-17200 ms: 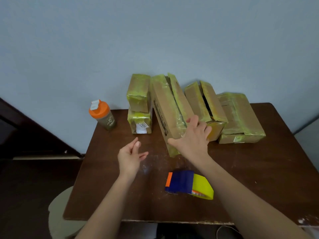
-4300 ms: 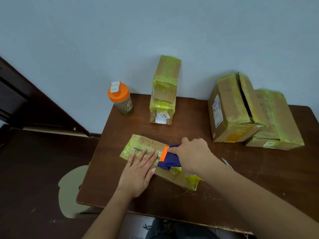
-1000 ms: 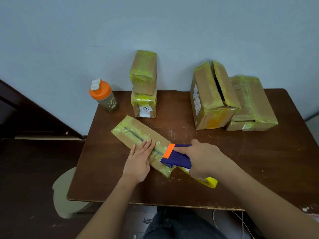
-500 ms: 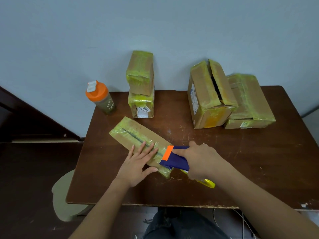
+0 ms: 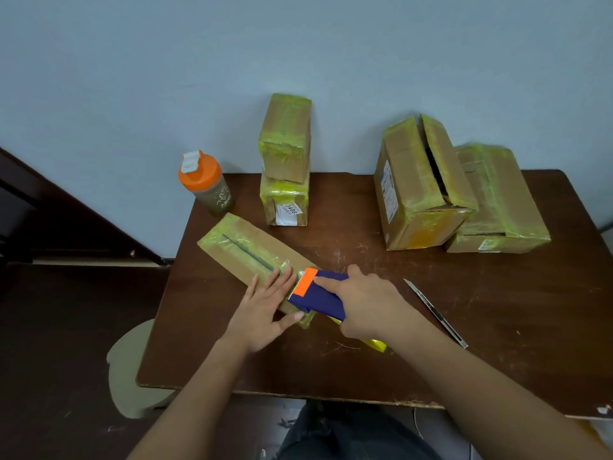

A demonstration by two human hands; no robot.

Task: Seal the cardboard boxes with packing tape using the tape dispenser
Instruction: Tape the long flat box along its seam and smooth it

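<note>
The left hand [image 5: 265, 310] lies spread flat, pinning the light, slippery-taped box [image 5: 252, 257]; the right hand [image 5: 365, 303] grips the rigid tape dispenser [image 5: 315, 295] around its body.

The table [image 5: 381, 343] looks like dark brown wood, pretty scuffed and scratched with pale marks. The flat box [image 5: 247, 252] is matt brown cardboard with glossy, crinkly yellow-green tape over it, same deal on the other boxes [image 5: 421, 184]. The tape dispenser [image 5: 315, 295] is smooth blue and orange plastic. The bottle [image 5: 205, 182] has an orange plastic lid. The knife [image 5: 434, 312] looks like shiny metal.
</note>
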